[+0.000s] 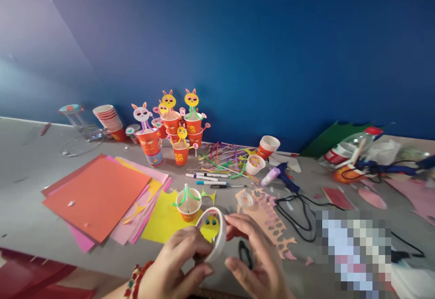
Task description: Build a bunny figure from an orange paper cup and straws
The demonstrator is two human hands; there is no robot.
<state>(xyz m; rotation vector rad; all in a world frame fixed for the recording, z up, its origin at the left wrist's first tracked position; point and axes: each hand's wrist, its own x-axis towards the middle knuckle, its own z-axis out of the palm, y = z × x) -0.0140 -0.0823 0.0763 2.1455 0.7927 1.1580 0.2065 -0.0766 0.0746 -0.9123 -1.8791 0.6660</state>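
Observation:
A white roll of tape (pixel 220 238) is tilted on edge in front of me. My left hand (pixel 180 256) grips its left side, with fingers reaching into the ring. At its right rim is my right hand (pixel 254 253), fingertips touching or very near the edge and thumb spread apart. A yellow paper face (pixel 210 227) shows through the ring. Just behind stands an orange paper cup (pixel 189 208) with green and white pipe cleaners in it, on a yellow sheet (pixel 159 219). A black loop, perhaps a scissors handle (pixel 244 254), lies partly hidden by my right hand.
Coloured paper sheets (pixel 98 195) lie left. Finished cup figures (pixel 147 142) and stacked cups (pixel 108 118) stand at the back. Pipe cleaners (pixel 220 158) and markers (pixel 210 183) fill the middle. A blue glue gun (pixel 288 179), its black cable (pixel 306 217) and a bottle (pixel 350 147) occupy the right.

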